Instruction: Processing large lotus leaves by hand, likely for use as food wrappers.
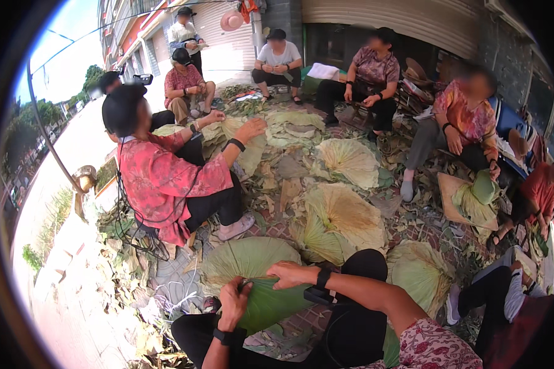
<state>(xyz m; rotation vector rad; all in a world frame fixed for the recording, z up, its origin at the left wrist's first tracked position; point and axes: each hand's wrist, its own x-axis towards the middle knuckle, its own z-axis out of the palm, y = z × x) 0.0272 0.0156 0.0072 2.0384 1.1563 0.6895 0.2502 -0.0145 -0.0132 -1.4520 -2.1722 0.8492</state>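
Observation:
A large green lotus leaf (271, 305) hangs folded over my lap, its upper edge stretched between my two hands. My left hand (232, 302) is closed at the leaf's left corner; something small and dark shows by its fingertips, too small to name. The fingers of my right hand (287, 275) are pressed together on the top edge, to the right of the left hand. Just beyond them a stack of paler round lotus leaves (246, 257) lies on the ground. Black bands circle both my wrists.
Dried lotus leaves (345, 215) lie in piles across the brick paving, with leaf scraps (129, 289) at the left. Several people sit around; the nearest, in a red patterned shirt (160, 184), raises both hands. A person at the right holds a green leaf (483, 187).

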